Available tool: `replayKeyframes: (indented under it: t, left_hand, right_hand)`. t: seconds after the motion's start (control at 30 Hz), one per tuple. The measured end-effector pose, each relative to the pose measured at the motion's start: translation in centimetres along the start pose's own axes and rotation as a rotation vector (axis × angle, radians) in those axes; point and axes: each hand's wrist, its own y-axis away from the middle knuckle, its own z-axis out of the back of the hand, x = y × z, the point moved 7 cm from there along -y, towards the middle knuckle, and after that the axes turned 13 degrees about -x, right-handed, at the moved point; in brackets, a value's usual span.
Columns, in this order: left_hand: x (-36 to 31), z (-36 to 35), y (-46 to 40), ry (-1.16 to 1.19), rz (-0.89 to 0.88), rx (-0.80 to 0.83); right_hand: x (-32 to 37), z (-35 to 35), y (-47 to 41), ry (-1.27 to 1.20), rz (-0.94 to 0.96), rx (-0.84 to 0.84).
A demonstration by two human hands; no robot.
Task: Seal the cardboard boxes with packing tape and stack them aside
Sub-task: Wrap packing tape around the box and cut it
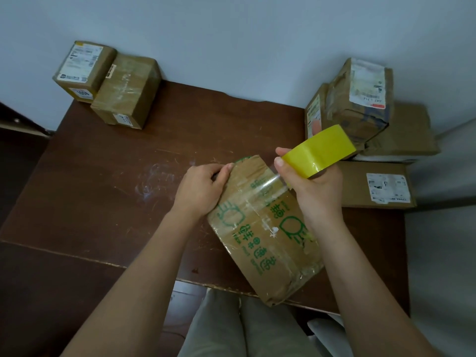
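Taping step, head view. A worn brown cardboard box with green printed characters point(260, 228) lies at the near edge of the dark brown wooden desk point(123, 176), its near corner overhanging that edge. The left hand point(203, 186) rests on the box's far-left end, fingers curled over the edge and holding it down, so this grip is closed on the box. The right hand point(313, 184) holds a yellow roll of packing tape point(320, 152) just above the box's far-right side, fingers wrapped round the roll and thumb on its outer face. A clear strip of tape point(268, 182) runs from the roll down onto the top of the box, across the seam between the flaps. The step in hand appears to be laying tape along the top seam; sealing is not yet complete, since the strip is uncut. The next move likely calls for drawing the roll further over the box while the left hand steadies it, then pressing the strip flat and severing it. Two taped brown boxes point(116, 86) stand at the far-left corner; a pile of further cardboard boxes point(365, 106) occupies the far-right corner.
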Motion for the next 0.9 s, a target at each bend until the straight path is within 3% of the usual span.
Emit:
replayKeyframes:
  t: [0.13, 0.53, 0.77, 0.83, 0.9]
  left_hand:
    - [-0.3, -0.5, -0.2, -0.12, -0.023, 0.01]
    - [-1.6, -0.8, -0.2, -0.158, -0.026, -0.011]
    - [-3.0, -1.7, 1.7, -0.255, 0.115, -0.052]
    - [-3.5, -1.6, 1.9, -0.188, 0.082, -0.091]
    - [-4.3, -0.9, 1.8, -0.048, -0.059, -0.176]
  right_hand:
    - [0.5, -0.1, 1.1, -0.153, -0.089, -0.02]
    - [1.7, -1.3, 2.9, -0.491, -0.478, -0.052]
    - [1.6, -1.0, 2.6, -0.385, -0.627, 0.05]
    - [1.8, -1.0, 2.6, -0.361, -0.617, 0.066]
    - [2.0, -0.8, 2.5, -0.351, -0.606, 0.083]
